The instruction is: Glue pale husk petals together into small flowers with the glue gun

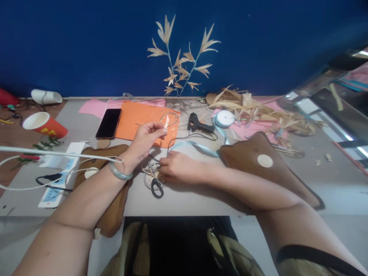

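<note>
My left hand (148, 138) is raised over the orange sheet (129, 119), pinching a small pale husk piece (166, 122) upright between thumb and fingertips. Lower and to the right, my right hand (179, 167) is closed near the table, its fingertips at a small pile of dry scraps; what they hold, if anything, is hidden. Black-handled scissors (157, 188) lie beside it, among the scraps and thin wire. Behind my hands rests a black glue gun (198, 124), with a roll of light blue ribbon (225, 119) to its right.
A phone (109, 123), paper cup (44, 124), power strip (61, 174) and white cable are at the left. Dry husks (253, 111) are heaped at the back right. A brown pad (270, 168) lies under my right forearm. A husk-flower branch (184, 73) stands at the back.
</note>
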The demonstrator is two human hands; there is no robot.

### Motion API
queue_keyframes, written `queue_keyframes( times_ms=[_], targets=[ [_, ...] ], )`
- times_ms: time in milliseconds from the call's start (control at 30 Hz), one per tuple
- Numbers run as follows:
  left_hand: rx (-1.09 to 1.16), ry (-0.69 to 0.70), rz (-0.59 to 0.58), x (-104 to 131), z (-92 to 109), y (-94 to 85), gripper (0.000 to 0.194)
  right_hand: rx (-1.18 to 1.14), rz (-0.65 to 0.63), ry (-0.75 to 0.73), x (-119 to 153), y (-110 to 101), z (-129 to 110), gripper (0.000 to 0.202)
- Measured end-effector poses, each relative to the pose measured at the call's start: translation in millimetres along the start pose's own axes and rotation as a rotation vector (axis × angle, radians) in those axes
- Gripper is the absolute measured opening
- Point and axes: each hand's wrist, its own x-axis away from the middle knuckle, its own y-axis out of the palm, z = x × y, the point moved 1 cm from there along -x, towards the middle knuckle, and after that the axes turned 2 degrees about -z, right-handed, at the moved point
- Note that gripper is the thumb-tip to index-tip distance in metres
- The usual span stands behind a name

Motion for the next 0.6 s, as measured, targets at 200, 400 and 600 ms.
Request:
queue_keyframes(
  times_ms=[200, 400, 600],
  targets=[
    [0.002, -0.009, -0.029, 0.6, 0.3, 0.6, 0.016, -0.037, 0.004, 0.029, -2.9, 8.7, 2.6, 0.017],
    [-0.001, -0.009, -0.033, 0.6, 0.4, 0.1, 0.016, -0.478, 0.019, 0.134, 3.0, 0.0, 17.5, 0.010],
    [0.000, -0.021, -0.033, 1.4, 2.0, 1.3, 0.018, -0.933, -0.013, 0.245, 5.8, -1.6, 32.4, 0.016]
  ],
)
